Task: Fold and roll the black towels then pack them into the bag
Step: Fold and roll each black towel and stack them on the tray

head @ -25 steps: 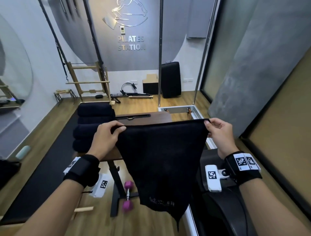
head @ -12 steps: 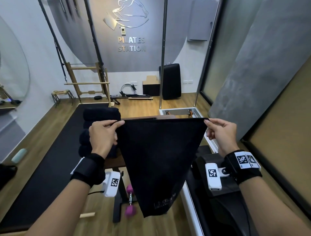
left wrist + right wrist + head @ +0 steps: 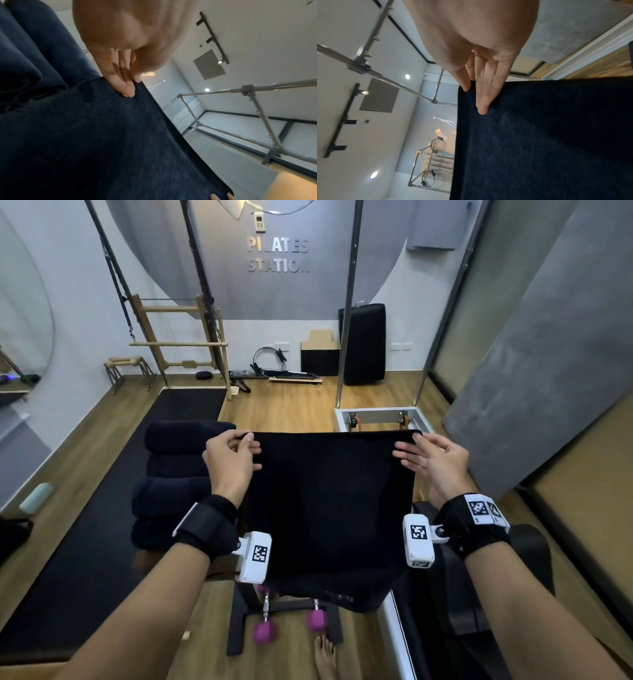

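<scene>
Both hands pinch the towel [image 3: 325, 508] by its top corners, left hand [image 3: 230, 462] and right hand [image 3: 432, 462], rolled towels [image 3: 174, 474] stacked alongside.

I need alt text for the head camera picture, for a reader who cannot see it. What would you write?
Two hands, left hand and right hand, pinch the top corners of a black towel spread out in front of the person in a Pilates studio. Rolled black towels lie stacked at the left, and purple dumbbells sit on the wooden floor below.
</scene>
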Demonstrator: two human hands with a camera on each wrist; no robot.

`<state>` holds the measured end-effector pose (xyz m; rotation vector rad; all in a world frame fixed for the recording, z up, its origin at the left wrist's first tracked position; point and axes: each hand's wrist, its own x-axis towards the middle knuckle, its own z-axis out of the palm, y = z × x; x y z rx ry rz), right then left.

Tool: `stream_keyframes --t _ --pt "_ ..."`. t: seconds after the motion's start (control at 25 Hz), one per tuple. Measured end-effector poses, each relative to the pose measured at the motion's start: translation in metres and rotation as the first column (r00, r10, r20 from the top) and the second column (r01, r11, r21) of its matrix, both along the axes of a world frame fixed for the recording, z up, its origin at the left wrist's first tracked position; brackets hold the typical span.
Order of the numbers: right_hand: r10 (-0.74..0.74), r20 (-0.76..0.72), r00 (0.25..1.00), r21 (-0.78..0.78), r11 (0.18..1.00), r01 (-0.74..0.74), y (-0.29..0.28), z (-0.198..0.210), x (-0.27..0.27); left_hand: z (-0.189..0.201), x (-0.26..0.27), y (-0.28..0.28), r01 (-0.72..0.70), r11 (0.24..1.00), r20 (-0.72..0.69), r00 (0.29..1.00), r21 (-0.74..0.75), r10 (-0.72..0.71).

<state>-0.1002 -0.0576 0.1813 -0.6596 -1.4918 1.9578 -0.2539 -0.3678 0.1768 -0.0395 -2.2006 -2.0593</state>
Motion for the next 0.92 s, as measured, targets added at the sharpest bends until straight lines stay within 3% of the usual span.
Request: stream_keyframes --t 0.4,0.72,0.8,0.92 --pt "0.071 0.243 0.967 -0.204 0.979 -0.021 0.065 -0.107 -0.157 -0.107 -0.134 0.085 -0.219 0.938 0.188 0.943 -0.268 0.274" --pt "0.155 0.352 0.923 -0.224 0.971 -0.078 0.09 -0.135 -0.222 -0.142 -0.182 0.118 -0.241 0.862 0.249 0.892 -0.446 0.378" --pt "0.154 0.321 0.934 -0.223 0.971 -0.084 0.089 -0.14 -0.222 -0.145 -0.179 0.119 -0.193 0.855 0.26 0.9 -0.482 0.35" --pt "0.159 0.276 0.948 -0.216 0.971 -0.1 0.089 -0.142 -0.214 -0.141 -0.166 0.117 -0.068 0.901 0.254 0.948 -0.429 0.193"
